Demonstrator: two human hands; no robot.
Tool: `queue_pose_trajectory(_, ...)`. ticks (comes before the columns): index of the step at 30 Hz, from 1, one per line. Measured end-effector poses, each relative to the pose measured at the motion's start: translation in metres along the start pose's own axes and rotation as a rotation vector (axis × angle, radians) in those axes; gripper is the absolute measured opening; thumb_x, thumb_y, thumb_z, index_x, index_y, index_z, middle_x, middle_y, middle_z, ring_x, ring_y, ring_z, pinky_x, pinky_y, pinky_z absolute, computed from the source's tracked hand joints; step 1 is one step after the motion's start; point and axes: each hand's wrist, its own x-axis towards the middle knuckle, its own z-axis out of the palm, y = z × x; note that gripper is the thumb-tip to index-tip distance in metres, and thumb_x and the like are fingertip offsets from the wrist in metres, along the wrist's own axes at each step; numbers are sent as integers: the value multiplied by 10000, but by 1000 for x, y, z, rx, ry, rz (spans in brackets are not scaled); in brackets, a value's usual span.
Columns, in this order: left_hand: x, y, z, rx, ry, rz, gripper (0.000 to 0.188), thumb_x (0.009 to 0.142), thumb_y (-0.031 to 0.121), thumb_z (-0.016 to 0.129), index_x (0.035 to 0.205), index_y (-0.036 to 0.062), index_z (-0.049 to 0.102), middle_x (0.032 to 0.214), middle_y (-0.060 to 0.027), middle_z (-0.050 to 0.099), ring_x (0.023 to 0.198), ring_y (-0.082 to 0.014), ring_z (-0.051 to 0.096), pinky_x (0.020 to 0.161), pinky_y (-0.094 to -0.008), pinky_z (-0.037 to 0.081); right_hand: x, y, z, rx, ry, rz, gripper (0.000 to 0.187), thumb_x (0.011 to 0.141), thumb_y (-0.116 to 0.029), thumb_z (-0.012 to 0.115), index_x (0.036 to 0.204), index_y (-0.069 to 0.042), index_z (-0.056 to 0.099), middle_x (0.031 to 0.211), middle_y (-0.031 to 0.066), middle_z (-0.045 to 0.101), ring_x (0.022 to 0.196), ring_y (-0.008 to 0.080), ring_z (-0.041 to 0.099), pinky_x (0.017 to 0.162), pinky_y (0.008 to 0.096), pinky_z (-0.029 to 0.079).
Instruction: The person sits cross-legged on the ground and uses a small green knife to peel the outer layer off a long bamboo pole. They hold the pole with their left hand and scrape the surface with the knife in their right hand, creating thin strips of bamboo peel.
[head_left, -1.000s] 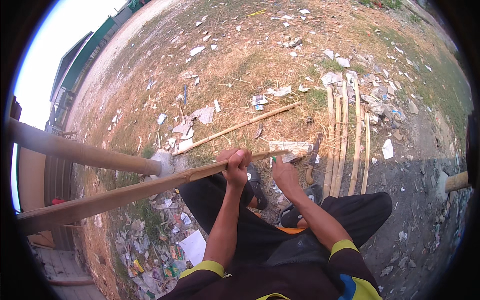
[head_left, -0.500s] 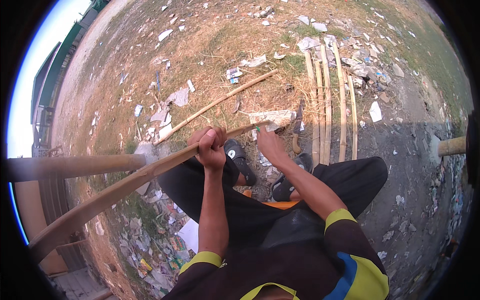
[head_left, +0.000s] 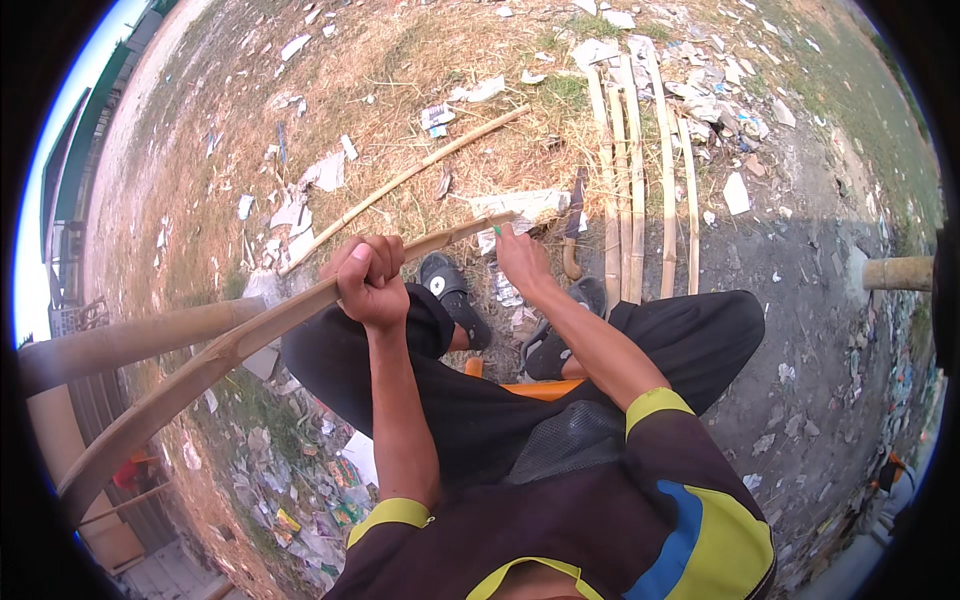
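A long split bamboo strip (head_left: pixel 225 348) slants from the lower left up to the middle, its far end between my knees and the ground beyond. My left hand (head_left: pixel 368 280) is wrapped round it, thumb on top. Close to the strip's far end, my right hand (head_left: pixel 522 262) is closed with its knuckles forward; a small green bit shows at its fingers, but what it holds is mostly hidden. Just beyond lies a knife (head_left: pixel 574 225) with a dark blade and brown wooden handle, beside a pale flattened piece of litter (head_left: pixel 540 203).
Several bamboo strips (head_left: pixel 638 180) lie side by side at the far right. Another thin bamboo piece (head_left: pixel 400 185) lies ahead. Thick bamboo poles stand left (head_left: pixel 140 345) and right (head_left: pixel 897 273). Litter (head_left: pixel 290 500) covers the lower left ground. A person (head_left: pixel 893 485) shows at the right rim.
My left hand now sits farther back along the bamboo strip, with a wider gap to my right hand. The whole view has shifted a little, and a person has appeared at the right rim.
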Motion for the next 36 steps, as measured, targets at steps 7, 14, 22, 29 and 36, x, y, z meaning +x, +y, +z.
queue_pose_trajectory(7,0,-2,-2,-22,-32,-6,341,781,62,437,489,75,260,457,8,220,388,-84,189,395,-282,180,6,4,2,-66,1,-32,268,976,-218,421,958,24,535,743,281,645,712,421,666,608,522,545)
queue_pose_trajectory(14,-1,1,14,16,-149,9,333,755,48,451,485,50,255,440,4,229,367,-87,194,378,-281,186,39,95,28,-197,-7,157,281,976,-220,401,977,28,534,856,285,654,822,440,658,688,490,547)
queue_pose_trajectory(22,1,-1,6,22,-117,-17,345,772,71,445,489,77,249,442,11,219,380,-84,183,387,-282,180,-10,22,-15,306,-6,32,454,992,-429,316,972,-18,507,810,256,639,842,455,610,746,532,456)
queue_pose_trajectory(29,2,-1,4,15,13,-11,337,808,95,424,519,96,250,464,18,213,398,-89,162,408,-283,180,-17,-34,-38,339,-11,-46,562,1007,-425,258,882,5,597,713,241,620,751,437,621,728,508,463)
queue_pose_trajectory(36,2,-6,5,4,25,24,339,798,83,434,512,92,252,463,21,208,392,-84,168,400,-282,177,-17,-57,-54,86,47,-32,546,1015,-397,260,882,12,596,688,280,621,701,451,631,650,531,500)
